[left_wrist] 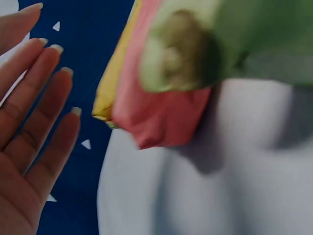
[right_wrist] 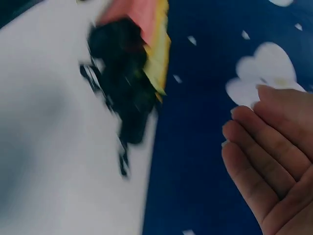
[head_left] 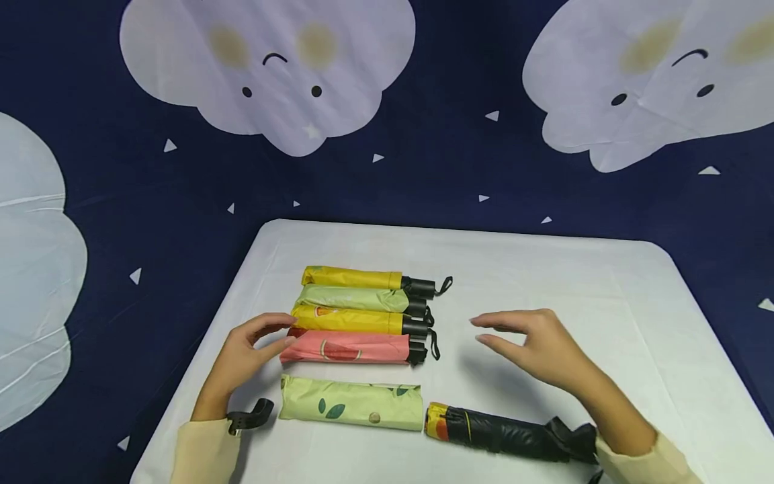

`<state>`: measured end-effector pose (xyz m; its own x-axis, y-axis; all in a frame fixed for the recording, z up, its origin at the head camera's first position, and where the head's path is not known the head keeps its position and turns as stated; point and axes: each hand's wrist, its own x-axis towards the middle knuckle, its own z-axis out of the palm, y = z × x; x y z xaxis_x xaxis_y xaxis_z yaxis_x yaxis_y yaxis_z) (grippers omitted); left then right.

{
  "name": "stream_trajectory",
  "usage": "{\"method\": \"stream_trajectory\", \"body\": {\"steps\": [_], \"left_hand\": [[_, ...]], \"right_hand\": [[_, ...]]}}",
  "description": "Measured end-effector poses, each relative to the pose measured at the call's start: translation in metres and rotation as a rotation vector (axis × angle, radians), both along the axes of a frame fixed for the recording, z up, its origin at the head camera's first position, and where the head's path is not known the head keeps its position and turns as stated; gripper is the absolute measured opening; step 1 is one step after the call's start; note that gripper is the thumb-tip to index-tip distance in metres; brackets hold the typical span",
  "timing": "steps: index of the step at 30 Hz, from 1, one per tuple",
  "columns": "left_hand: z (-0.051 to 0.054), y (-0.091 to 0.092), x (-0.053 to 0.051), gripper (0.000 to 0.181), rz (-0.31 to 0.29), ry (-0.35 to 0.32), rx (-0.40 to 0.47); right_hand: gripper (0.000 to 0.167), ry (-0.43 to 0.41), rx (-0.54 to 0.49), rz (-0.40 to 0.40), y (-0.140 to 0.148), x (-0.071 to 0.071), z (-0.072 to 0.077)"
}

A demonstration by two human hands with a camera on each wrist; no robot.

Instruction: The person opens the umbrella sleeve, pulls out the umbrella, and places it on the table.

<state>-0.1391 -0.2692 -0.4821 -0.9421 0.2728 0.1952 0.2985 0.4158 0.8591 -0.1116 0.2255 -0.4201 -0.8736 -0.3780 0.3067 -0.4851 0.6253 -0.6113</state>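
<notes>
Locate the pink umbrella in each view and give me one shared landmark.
Head: the pink umbrella lies left of centre, below mid-height, nearest the camera in the row of four.
Left wrist: its end is at upper centre, partly behind a blurred green umbrella.
Right wrist: a pink patch at the top, left of centre, beyond dark handles.
Shared landmark: the yellow umbrella beside it.

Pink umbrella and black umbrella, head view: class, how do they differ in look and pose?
The pink umbrella shows a watermelon print; the black umbrella has a yellow and orange end. The pink umbrella lies nearly level across the view; the black umbrella slants more. Both lie on the white table.
</notes>
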Motion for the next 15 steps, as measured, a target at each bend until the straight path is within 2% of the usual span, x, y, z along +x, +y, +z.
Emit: {"method": "stream_trajectory", "body": {"steps": [3, 6, 10, 15], "left_hand": [[-0.01, 0.001, -0.005, 0.037, -0.026, -0.003, 0.035], [-0.018, 0.002, -0.009, 0.04, -0.048, -0.009, 0.018], [-0.026, 0.001, -0.007, 0.041, -0.023, -0.019, -0.031], [-0.03, -0.002, -0.005, 0.04, 0.006, -0.055, -0.097]], "right_hand": [[0.023, -0.113, -0.057, 0.039, -0.027, -0.015, -0.018], [0.023, -0.196, -0.081, 0.051, -0.047, -0.025, -0.037], [0.025, -0.249, -0.1, 0.071, -0.063, -0.03, -0.058], [0.028, -0.27, -0.125, 0.105, -0.073, -0.035, -0.074]]}}
